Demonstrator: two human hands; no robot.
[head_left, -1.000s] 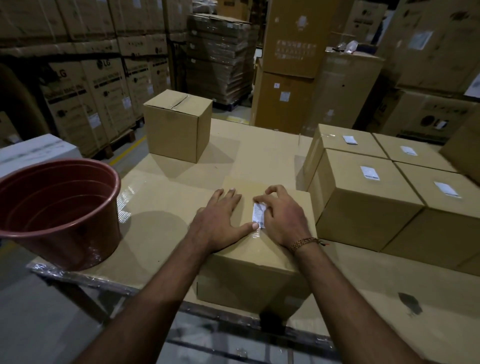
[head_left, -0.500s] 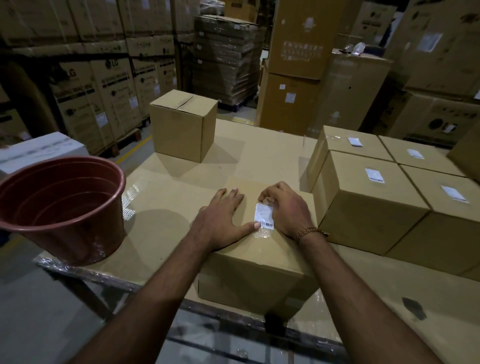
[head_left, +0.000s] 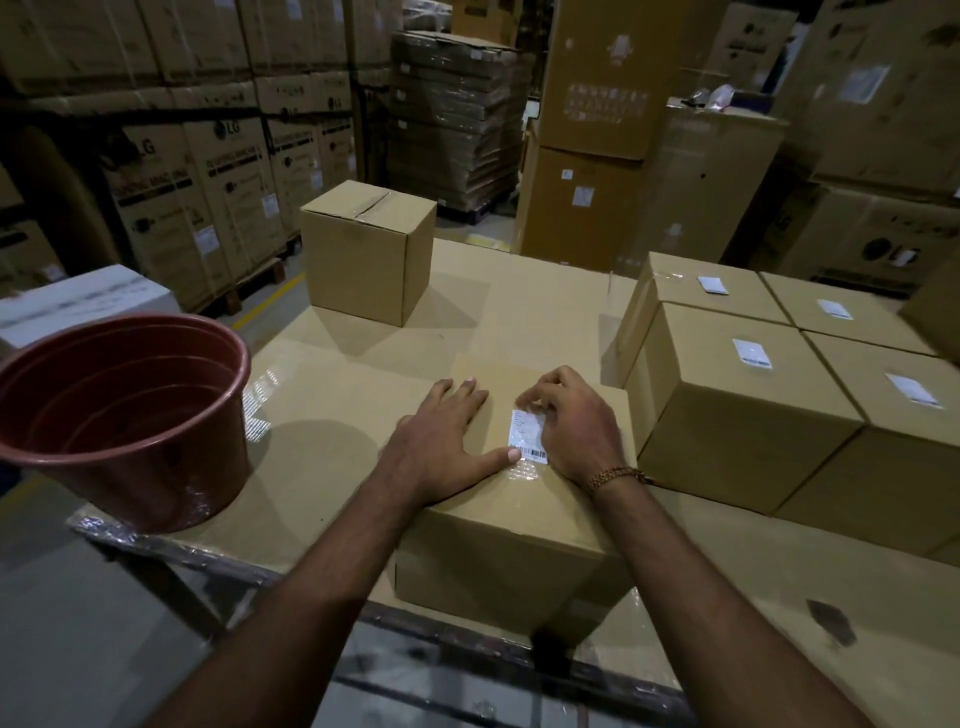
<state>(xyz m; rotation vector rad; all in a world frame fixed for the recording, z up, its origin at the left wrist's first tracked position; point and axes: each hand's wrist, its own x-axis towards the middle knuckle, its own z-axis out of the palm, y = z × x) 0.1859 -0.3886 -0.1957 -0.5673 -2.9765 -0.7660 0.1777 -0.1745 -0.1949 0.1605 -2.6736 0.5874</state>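
A sealed cardboard box (head_left: 511, 545) sits at the near edge of the cardboard-covered table (head_left: 519, 306). A small white barcode label (head_left: 527, 435) lies on its top. My left hand (head_left: 441, 441) lies flat on the box top, its thumb tip touching the label's lower left corner. My right hand (head_left: 576, 421) rests on the box just right of the label, with curled fingertips pressing on the label's upper edge.
A red-brown plastic bucket (head_left: 124, 415) stands on the table's left corner. One plain box (head_left: 366, 249) stands at the far left. Several labelled boxes (head_left: 737, 400) are grouped on the right. Stacked warehouse cartons (head_left: 208, 171) surround the table.
My right hand has slid to the right off the label, so more of the label shows. My left hand has stayed flat on the box.
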